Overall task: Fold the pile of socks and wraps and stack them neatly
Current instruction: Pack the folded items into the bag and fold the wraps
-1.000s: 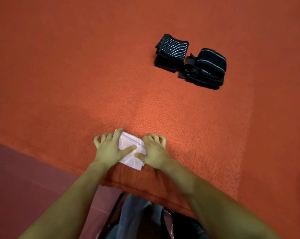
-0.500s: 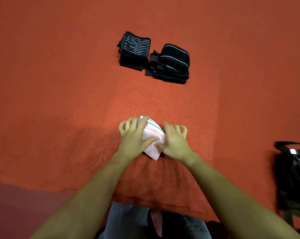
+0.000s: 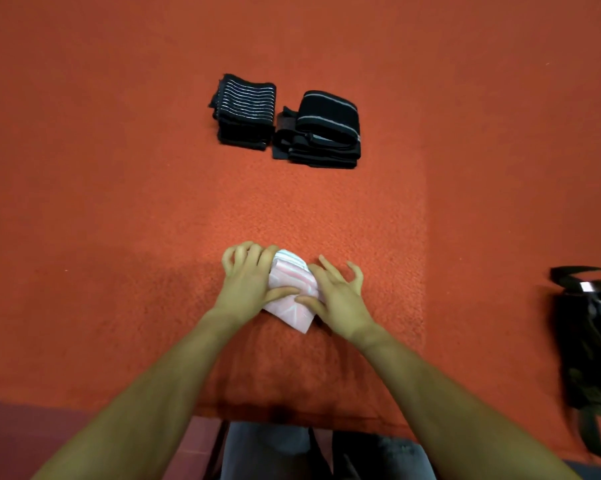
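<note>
Head view: both hands, left (image 3: pixel 247 285) and right (image 3: pixel 340 299), pinch the folded pink sock (image 3: pixel 292 289) on red carpet (image 3: pixel 119 202).

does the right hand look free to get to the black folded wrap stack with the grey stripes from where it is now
Probably yes. The right hand only holds the pink folded sock, and bare orange carpet lies between it and the black folded wrap stack. It looks a long stretch forward, though.
</note>
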Action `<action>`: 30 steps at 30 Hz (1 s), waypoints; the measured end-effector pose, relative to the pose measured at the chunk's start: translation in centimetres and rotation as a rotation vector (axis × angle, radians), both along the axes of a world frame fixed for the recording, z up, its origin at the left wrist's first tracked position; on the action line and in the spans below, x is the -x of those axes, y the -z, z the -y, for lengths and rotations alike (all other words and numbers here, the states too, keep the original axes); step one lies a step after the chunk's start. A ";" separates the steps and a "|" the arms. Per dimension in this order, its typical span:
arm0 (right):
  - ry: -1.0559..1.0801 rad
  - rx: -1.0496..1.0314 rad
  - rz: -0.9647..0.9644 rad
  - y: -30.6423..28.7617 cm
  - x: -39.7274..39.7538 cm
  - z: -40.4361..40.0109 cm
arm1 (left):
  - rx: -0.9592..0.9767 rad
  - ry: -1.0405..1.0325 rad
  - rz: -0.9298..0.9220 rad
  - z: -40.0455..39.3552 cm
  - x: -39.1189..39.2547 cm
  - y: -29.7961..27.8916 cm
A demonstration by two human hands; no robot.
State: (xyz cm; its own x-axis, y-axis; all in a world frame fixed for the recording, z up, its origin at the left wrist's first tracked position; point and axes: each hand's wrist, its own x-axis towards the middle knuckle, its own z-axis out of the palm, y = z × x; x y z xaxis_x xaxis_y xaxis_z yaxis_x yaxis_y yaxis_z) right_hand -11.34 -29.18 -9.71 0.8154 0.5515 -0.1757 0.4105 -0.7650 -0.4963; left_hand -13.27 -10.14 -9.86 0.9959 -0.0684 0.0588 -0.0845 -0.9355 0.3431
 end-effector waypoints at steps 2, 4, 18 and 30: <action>0.026 0.010 0.071 -0.6 -0.2 0.5 | -0.013 -0.010 0.030 0.8 -0.3 -0.7; 0.058 0.027 0.139 -1.5 -0.7 1.5 | -0.041 -0.015 0.062 1.8 -1.0 -1.6; 0.380 -0.003 0.434 -9.8 -5.0 21.2 | -0.022 0.190 0.384 21.7 -10.0 -10.9; 0.776 0.013 0.498 -15.1 -3.6 47.8 | 0.323 0.322 0.268 51.2 -13.0 -16.4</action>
